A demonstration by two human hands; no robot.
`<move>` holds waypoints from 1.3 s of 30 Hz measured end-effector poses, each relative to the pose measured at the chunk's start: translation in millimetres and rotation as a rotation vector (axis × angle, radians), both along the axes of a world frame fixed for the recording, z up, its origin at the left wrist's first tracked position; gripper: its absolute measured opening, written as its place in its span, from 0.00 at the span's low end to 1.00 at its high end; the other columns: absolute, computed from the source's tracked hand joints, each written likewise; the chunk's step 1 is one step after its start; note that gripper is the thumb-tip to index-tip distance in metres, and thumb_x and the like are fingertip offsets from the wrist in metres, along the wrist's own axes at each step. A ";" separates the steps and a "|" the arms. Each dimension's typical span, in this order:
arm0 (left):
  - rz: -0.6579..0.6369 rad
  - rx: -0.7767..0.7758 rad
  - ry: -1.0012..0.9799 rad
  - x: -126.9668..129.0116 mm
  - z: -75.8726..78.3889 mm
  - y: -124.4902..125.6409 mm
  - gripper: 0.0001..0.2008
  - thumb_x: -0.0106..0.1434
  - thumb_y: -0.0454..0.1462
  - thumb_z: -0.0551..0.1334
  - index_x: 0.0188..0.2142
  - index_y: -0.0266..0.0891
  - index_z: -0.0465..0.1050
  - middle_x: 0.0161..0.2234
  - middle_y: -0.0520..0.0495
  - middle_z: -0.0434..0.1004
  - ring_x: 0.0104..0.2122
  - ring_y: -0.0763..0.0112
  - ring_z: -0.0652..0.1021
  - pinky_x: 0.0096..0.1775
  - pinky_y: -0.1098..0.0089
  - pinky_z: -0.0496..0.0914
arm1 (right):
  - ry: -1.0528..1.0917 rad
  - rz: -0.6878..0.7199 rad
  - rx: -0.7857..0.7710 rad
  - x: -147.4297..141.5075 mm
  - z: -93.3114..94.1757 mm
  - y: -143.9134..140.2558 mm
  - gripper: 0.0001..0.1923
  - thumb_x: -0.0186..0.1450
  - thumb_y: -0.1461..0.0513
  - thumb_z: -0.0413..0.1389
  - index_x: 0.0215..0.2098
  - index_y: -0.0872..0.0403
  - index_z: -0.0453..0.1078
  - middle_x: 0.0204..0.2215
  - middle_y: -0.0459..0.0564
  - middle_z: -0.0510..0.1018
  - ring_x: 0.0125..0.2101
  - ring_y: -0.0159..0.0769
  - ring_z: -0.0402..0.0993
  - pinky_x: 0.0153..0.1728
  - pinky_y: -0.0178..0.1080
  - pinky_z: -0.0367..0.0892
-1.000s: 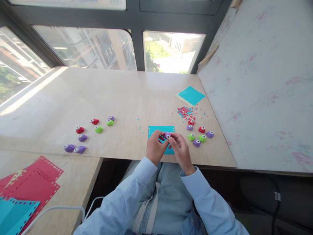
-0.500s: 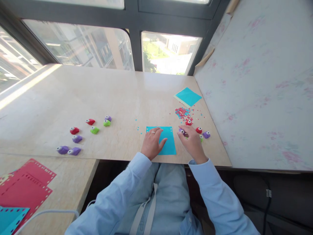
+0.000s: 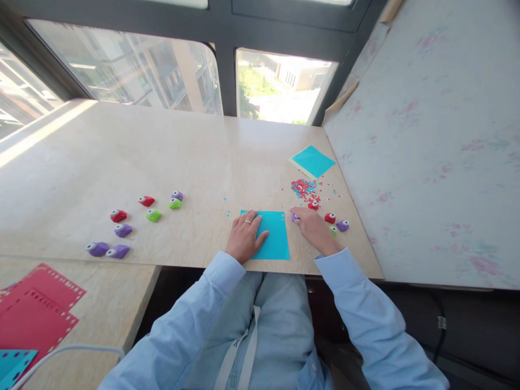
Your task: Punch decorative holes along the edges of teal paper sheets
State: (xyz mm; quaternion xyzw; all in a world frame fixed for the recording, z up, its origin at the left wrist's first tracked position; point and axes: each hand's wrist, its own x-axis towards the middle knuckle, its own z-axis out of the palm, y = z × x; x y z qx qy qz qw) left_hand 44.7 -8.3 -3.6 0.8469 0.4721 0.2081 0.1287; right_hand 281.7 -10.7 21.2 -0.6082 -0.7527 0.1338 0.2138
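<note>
At the near left edge lie red sheets (image 3: pixel 38 309) with punched borders. Farther in, a loose group of small red, green and purple punches (image 3: pixel 122 230) sits on the table (image 3: pixel 122 151). The left hand (image 3: pixel 244 235) rests flat, fingers spread, on a blue paper square (image 3: pixel 271 235). Just right, the right hand (image 3: pixel 313 230) touches a purple punch (image 3: pixel 294 217); I cannot tell whether it pinches. More punches (image 3: pixel 335 222) and confetti (image 3: pixel 304 188) lie beyond. No writing is readable.

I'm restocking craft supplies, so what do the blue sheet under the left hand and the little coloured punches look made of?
The blue sheet looks like thin matte paper or card: it lies flat, with small holes along its top edge. The punches look like glossy moulded plastic, judging by their bright colours and rounded shells; each has a pale round button whose material is unclear.
</note>
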 end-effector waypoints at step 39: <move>0.055 0.032 -0.176 35.9 4.8 32.1 0.13 0.65 0.43 0.58 0.44 0.40 0.75 0.43 0.40 0.74 0.45 0.56 0.71 0.48 0.56 0.65 | 0.071 -0.041 0.077 -18.7 -14.1 7.1 0.21 0.63 0.71 0.47 0.52 0.57 0.70 0.49 0.60 0.75 0.52 0.45 0.69 0.55 0.50 0.64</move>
